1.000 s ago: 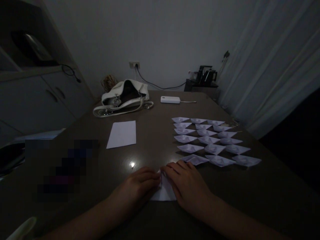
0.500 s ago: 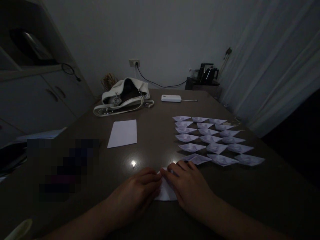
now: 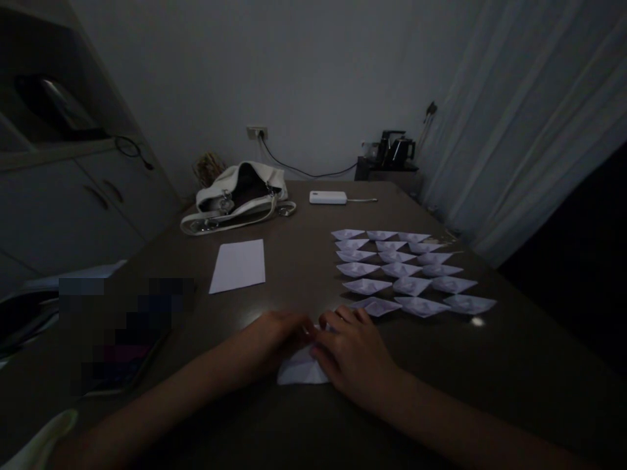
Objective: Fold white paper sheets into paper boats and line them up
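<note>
A folded white sheet of paper [image 3: 301, 369] lies on the table at the near middle, its wide lower edge toward me. My left hand [image 3: 274, 339] reaches over its upper left, fingers bent and closed at the top of the fold. From the other side my right hand [image 3: 353, 352] grips the upper right part, with thumb and fingers pinching near the peak. The fingertips of both hands almost meet there and hide the top of the paper. Just beyond my right hand stand several white paper boats [image 3: 376, 306] in rows.
A stack of blank white paper [image 3: 239, 266] lies left of centre. Behind it rests a white handbag [image 3: 245, 189]; a white power bank [image 3: 328, 197] with a short cable lies at the back. A blurred-out dark object [image 3: 132, 339] sits at the left. An electric kettle [image 3: 400, 151] stands beyond the table.
My left hand has lifted and shifted slightly left, uncovering more of the paper's lower left. My right hand's thumb has moved down the paper. The whole view has turned a little to the right.
</note>
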